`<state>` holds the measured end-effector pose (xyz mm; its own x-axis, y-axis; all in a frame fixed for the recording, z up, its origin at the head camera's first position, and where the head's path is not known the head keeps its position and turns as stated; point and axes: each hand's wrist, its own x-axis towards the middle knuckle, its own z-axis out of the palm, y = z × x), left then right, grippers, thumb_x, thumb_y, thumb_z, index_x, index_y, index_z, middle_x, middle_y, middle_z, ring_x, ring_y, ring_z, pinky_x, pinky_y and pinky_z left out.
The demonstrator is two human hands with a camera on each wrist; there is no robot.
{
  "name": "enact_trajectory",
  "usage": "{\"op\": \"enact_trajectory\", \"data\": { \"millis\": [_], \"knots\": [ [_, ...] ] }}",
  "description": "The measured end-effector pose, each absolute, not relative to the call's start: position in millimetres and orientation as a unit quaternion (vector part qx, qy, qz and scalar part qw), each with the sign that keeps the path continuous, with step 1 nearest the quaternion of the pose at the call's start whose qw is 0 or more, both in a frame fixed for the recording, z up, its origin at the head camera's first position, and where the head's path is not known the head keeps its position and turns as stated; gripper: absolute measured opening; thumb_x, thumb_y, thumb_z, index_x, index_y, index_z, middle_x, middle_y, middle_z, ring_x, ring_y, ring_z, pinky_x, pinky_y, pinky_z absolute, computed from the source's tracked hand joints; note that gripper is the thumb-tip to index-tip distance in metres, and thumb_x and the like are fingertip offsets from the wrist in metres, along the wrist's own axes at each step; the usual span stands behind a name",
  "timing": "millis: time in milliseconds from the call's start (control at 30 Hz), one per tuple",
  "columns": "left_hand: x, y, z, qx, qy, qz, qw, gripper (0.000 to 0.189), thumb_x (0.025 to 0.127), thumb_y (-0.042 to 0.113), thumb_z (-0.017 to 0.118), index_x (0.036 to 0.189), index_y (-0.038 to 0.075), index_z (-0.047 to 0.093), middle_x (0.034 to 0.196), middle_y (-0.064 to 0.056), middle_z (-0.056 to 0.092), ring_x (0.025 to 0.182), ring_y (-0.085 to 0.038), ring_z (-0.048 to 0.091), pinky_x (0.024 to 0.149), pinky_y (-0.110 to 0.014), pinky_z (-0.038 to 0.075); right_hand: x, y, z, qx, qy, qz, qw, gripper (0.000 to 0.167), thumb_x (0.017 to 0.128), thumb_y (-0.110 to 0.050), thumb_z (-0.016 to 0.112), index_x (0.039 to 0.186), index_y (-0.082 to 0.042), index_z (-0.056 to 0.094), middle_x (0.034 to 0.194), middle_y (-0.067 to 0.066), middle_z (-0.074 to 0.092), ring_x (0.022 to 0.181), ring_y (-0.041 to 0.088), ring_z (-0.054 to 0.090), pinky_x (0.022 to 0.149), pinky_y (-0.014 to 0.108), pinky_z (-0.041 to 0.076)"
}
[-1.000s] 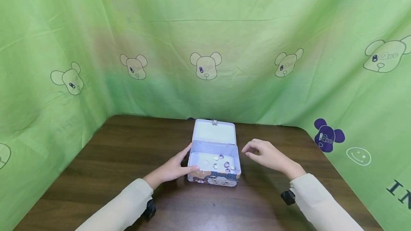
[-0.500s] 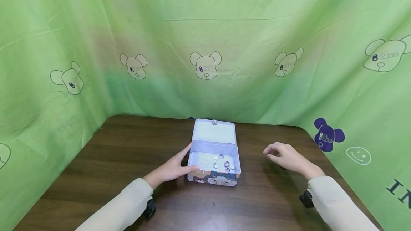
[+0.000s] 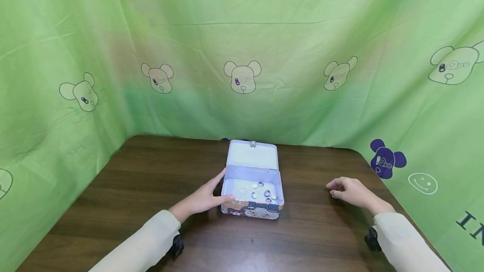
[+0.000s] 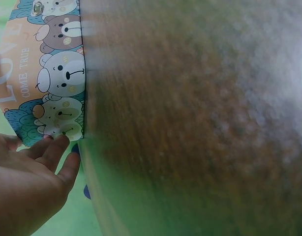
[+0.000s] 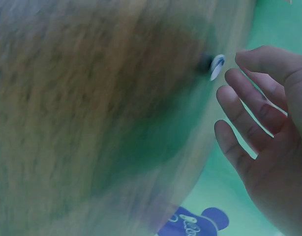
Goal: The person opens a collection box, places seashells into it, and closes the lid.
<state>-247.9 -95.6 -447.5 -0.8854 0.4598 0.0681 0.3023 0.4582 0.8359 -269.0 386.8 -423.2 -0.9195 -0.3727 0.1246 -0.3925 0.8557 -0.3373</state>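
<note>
A tin box [image 3: 261,212] with printed bears stands on the table, its lid [image 3: 252,155] raised at the back. Several clear and purple-tinted glass gems [image 3: 267,193] lie inside. My left hand [image 3: 202,200] holds the box at its left side, thumb over the front rim and fingers along the side wall. In the left wrist view those fingers touch the printed wall. To the right, my right hand [image 3: 353,192] hovers with bent fingers over a small shiny gem [image 5: 217,67] on the table. A gap separates thumb and fingertips from that gem in the right wrist view.
The brown wooden table [image 3: 170,158] extends on both sides of the box. Green printed cloth [image 3: 242,112] hangs behind it and at both sides. The table's right edge runs close beyond my right hand.
My right hand has moved right, away from the box, and come down to the gem on the table. The left hand and the tin box have stayed in place.
</note>
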Motion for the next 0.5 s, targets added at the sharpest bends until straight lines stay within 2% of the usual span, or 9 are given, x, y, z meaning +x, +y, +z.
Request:
{"op": "enact_trajectory", "data": {
  "millis": [167, 367, 500],
  "knots": [
    [-248.3, -95.4, -447.8, 0.226, 0.848, 0.473, 0.083, 0.096, 0.092, 0.045, 0.072, 0.163, 0.021, 0.013, 0.164, -0.013, 0.02, 0.148, -0.034, 0.021, 0.112, -0.061, 0.024, -268.3, 393.5, -426.1, 0.192, -0.966, 0.175, 0.014, 0.019, 0.086, -0.013, 0.077, 0.101, -0.002, 0.074, 0.093, 0.004, 0.072, 0.088, 0.025, 0.067, 0.077, 0.042, 0.051],
    [-248.0, -95.2, -447.7, 0.227, 0.847, 0.474, 0.082, 0.095, 0.092, 0.041, 0.072, 0.163, 0.021, 0.012, 0.164, -0.013, 0.02, 0.147, -0.034, 0.021, 0.112, -0.061, 0.024, -266.6, 396.4, -427.4, 0.185, -0.964, 0.188, -0.005, 0.021, 0.084, -0.015, 0.078, 0.102, -0.004, 0.074, 0.09, -0.001, 0.071, 0.085, 0.02, 0.066, 0.073, 0.035, 0.05],
    [-248.1, -95.4, -447.9, 0.224, 0.85, 0.469, 0.083, 0.095, 0.092, 0.043, 0.072, 0.163, 0.021, 0.012, 0.164, -0.013, 0.02, 0.147, -0.034, 0.021, 0.112, -0.061, 0.024, -266.6, 397.5, -428.7, 0.188, -0.963, 0.192, -0.007, 0.018, 0.084, -0.013, 0.077, 0.099, -0.005, 0.074, 0.088, -0.003, 0.07, 0.083, 0.018, 0.065, 0.071, 0.033, 0.05]
  ]
}}
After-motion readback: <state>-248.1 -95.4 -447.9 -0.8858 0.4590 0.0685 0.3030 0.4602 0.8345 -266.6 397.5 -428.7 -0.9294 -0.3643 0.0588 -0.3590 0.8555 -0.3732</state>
